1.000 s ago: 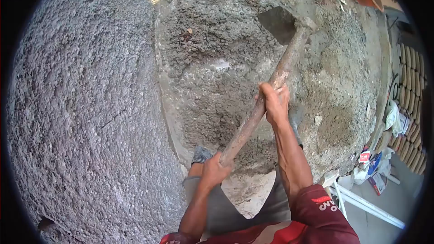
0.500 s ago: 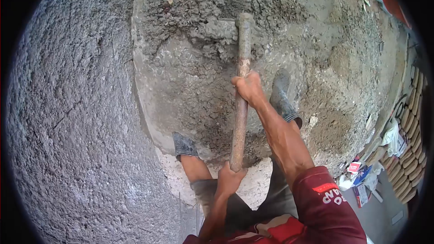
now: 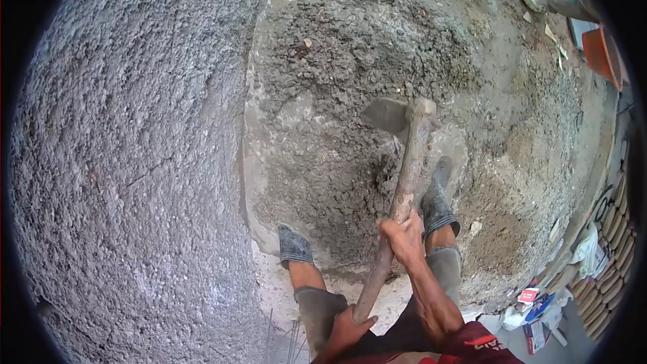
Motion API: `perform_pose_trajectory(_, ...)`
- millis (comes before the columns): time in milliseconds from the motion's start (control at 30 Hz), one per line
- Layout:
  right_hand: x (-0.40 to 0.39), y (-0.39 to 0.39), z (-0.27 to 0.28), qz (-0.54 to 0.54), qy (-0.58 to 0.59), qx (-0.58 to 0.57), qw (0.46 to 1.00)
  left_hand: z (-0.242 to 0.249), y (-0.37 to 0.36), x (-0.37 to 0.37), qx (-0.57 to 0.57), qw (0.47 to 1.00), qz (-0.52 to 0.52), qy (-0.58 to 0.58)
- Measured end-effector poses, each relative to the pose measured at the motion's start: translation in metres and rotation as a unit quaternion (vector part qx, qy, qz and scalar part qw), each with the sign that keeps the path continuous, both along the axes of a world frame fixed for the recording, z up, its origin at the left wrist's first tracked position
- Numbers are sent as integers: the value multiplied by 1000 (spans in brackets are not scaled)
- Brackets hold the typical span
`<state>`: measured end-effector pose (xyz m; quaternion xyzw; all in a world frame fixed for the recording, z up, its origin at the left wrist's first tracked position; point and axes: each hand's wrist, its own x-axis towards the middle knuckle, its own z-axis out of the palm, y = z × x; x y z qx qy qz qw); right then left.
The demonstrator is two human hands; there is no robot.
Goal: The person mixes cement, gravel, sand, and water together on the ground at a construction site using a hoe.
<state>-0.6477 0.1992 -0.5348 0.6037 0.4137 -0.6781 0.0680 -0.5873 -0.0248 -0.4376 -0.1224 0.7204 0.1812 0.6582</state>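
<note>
A hoe (image 3: 410,162) with a thick wooden handle slants up from my body across the ground. My right hand (image 3: 404,237) is wrapped round the middle of the handle, and my left hand (image 3: 347,331) grips its lower end. At the far end the broad metal blade (image 3: 386,118) points left over the wet grey mortar mix (image 3: 337,61), its face smeared with grey. My feet, in dark boots (image 3: 294,244), stand apart on either side of the handle, at the near part of the mix.
A rough grey wall (image 3: 135,162) fills the left side. An orange bucket (image 3: 602,56) stands at the upper right, close to another person's leg (image 3: 573,7). Stacked sacks (image 3: 610,243) and scattered packaging (image 3: 536,317) lie at the lower right. Thin metal rods (image 3: 293,344) stick up near my left leg.
The hoe has come back toward my body, and its blade, earlier in the mix, now shows raised. Both hands have moved down with the handle. The view has shifted, bringing in the bucket.
</note>
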Motion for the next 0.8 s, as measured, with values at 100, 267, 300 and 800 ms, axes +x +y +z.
perform_pose_trajectory(100,-91,60,-23,2,140,102,985,-95,58,-81,167,981,93,11)
perform_pose_trajectory(267,-235,123,-94,45,212,134,967,-177,130,-219,265,945,167,90)
perform_pose_trajectory(300,-249,115,-109,50,189,138,971,-180,120,-217,263,946,170,86)
perform_pose_trajectory(800,-16,-71,-148,221,-80,56,970,-98,-18,18,75,938,323,-99)
